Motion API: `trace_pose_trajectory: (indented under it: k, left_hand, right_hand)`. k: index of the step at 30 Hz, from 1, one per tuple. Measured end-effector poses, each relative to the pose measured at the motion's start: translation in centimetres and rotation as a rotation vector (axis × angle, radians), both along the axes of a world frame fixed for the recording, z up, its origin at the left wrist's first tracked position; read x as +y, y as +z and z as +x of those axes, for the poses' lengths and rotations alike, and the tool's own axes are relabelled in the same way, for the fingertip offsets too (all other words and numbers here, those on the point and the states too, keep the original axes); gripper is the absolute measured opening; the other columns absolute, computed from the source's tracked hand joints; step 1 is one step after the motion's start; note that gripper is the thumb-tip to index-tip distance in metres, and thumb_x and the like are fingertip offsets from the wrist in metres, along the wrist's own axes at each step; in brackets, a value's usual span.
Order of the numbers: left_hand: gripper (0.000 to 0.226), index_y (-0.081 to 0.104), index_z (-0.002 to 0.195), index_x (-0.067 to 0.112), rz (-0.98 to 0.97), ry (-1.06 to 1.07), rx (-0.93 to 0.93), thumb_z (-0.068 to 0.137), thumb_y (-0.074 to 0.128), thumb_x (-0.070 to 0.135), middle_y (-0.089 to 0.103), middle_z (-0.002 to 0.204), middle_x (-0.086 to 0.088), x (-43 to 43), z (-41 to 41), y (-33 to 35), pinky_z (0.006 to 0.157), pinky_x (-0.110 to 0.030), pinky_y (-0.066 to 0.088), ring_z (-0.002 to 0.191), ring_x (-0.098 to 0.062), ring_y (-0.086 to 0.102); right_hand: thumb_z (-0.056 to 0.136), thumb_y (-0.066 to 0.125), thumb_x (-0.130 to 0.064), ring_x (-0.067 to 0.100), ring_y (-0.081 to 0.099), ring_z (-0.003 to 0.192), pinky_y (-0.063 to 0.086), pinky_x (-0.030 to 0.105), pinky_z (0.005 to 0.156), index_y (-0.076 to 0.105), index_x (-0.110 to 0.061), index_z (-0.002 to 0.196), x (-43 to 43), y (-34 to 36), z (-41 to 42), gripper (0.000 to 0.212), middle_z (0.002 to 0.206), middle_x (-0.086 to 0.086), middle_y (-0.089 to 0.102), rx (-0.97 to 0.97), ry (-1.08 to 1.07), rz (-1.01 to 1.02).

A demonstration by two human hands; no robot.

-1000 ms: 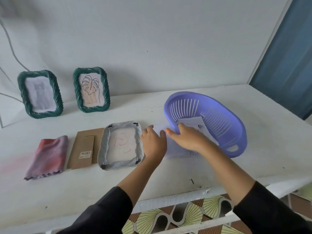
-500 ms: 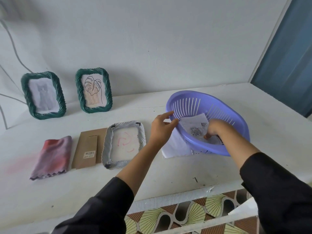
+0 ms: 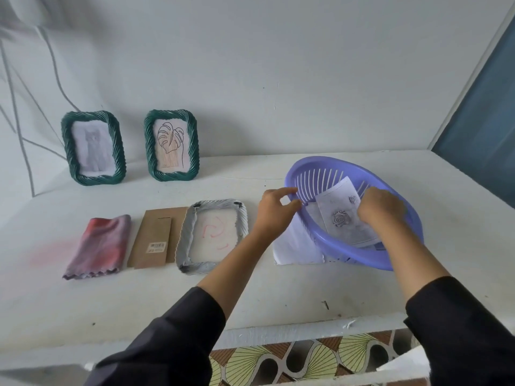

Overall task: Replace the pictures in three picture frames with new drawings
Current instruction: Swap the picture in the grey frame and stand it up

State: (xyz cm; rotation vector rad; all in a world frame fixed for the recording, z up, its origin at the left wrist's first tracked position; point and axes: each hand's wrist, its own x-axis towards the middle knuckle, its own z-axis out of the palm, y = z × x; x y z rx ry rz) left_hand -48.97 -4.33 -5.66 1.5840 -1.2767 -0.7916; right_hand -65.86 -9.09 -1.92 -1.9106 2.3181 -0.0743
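Note:
A grey-white frame [image 3: 214,235] lies face down on the table, a sheet with red marks showing in its opening. Its brown cardboard backing [image 3: 156,239] lies just left of it. Two green frames stand against the wall, one with a pale cat picture [image 3: 93,147], one with a leaf drawing [image 3: 171,144]. A purple basket [image 3: 401,246] sits tilted at the right. My left hand [image 3: 274,214] pinches its left rim. My right hand [image 3: 381,208] is inside the basket and grips a paper drawing of roses [image 3: 341,215] by its right edge. More papers lie under it.
A red-and-purple cloth [image 3: 97,245] lies left of the backing. A white sheet [image 3: 296,247] lies on the table, partly under the basket. The table's front edge runs below my forearms, with patterned floor beneath. A dark blue curtain [image 3: 485,129] hangs at the right.
My right hand left the white sheet on the table, reached into the basket and took hold of the rose drawing. My left hand moved from the sheet to the basket's rim.

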Motion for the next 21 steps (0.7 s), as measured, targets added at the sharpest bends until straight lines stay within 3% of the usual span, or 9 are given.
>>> trace_pose_trajectory:
  k: [2,4,6,8,10,13,16,19,21]
  left_hand:
    - [0.034,0.061,0.121,0.018,-0.044,0.052,0.034,0.087,0.060,0.024,0.050,0.130,-0.006,0.4,0.0,0.8,0.103,-0.033,0.041,0.118,-0.021,0.051]
    - [0.033,0.063,0.117,0.017,-0.102,0.044,0.128,0.089,0.058,0.033,0.057,0.126,-0.003,1.3,0.1,2.2,0.099,-0.033,0.044,0.113,-0.019,0.055]
    - [0.031,0.064,0.110,0.018,-0.085,-0.025,0.271,0.091,0.053,0.040,0.063,0.114,-0.001,2.6,0.4,3.9,0.092,-0.033,0.048,0.101,-0.018,0.059]
    - [0.027,0.062,0.099,0.020,-0.019,-0.083,0.443,0.092,0.048,0.043,0.063,0.099,0.000,3.5,1.3,4.8,0.082,-0.029,0.049,0.088,-0.017,0.059]
    - [0.025,0.062,0.087,0.018,-0.005,-0.102,0.524,0.093,0.048,0.038,0.061,0.078,0.002,4.2,2.5,4.9,0.069,-0.021,0.050,0.069,-0.014,0.058]
    - [0.030,0.052,0.062,0.010,-0.028,0.036,0.518,0.092,0.047,0.010,0.051,0.048,0.005,4.8,5.4,3.9,0.046,-0.014,0.041,0.047,-0.012,0.043]
    - [0.025,0.052,0.068,0.008,0.057,0.219,0.382,0.092,0.044,0.008,0.049,0.062,-0.010,4.8,9.5,1.6,0.059,-0.028,0.038,0.060,-0.018,0.044]
    - [0.031,0.050,0.064,0.010,0.182,0.258,0.260,0.094,0.044,0.012,0.049,0.065,-0.007,5.1,12.8,-0.6,0.063,-0.029,0.039,0.064,-0.020,0.046]
    - [0.034,0.050,0.060,0.009,0.252,0.222,0.222,0.094,0.046,0.010,0.052,0.065,-0.006,5.4,14.1,-1.6,0.067,-0.031,0.044,0.066,-0.022,0.051]
  right_hand:
    - [0.086,0.051,-0.004,0.038,0.052,0.114,0.044,0.039,0.089,0.054,0.000,0.113,1.1,1.9,0.4,0.027,0.121,0.021,0.056,-0.070,0.026,-0.088]
    - [0.085,0.055,-0.012,0.040,0.054,0.093,0.043,0.034,0.073,0.057,-0.007,0.090,2.3,3.6,1.5,0.007,0.094,0.019,0.057,-0.113,0.104,-0.223]
    - [0.082,0.055,-0.014,0.034,0.042,0.071,0.028,0.026,0.052,0.038,-0.014,0.060,3.9,4.9,3.6,0.028,0.063,0.008,0.040,-0.110,0.225,-0.326]
    - [0.083,0.053,-0.017,0.034,0.041,0.069,0.023,0.026,0.051,0.035,-0.016,0.055,6.0,5.5,6.6,0.034,0.058,0.004,0.037,-0.093,0.341,-0.366]
    - [0.087,0.051,-0.017,0.038,0.055,0.082,0.032,0.028,0.064,0.057,-0.011,0.073,7.6,5.2,9.7,0.016,0.076,0.008,0.058,-0.054,0.486,-0.375]
    - [0.090,0.048,-0.020,0.033,0.059,0.094,0.036,0.032,0.074,0.063,-0.010,0.092,8.4,3.7,13.5,0.018,0.092,0.009,0.065,-0.049,0.642,-0.285]
    - [0.093,0.046,-0.033,0.029,0.050,0.071,0.033,0.031,0.061,0.055,-0.011,0.070,8.3,2.5,15.1,0.033,0.065,0.004,0.050,-0.328,0.590,-0.059]
    - [0.093,0.048,-0.032,0.033,0.055,0.099,0.042,0.034,0.081,0.052,-0.014,0.114,6.1,-0.5,15.5,0.028,0.106,0.013,0.057,-0.448,0.438,-0.084]
    - [0.088,0.058,-0.020,0.030,0.058,0.094,0.045,0.033,0.079,0.046,-0.012,0.122,5.4,-2.6,16.3,0.038,0.109,0.015,0.058,-0.657,0.347,0.063]
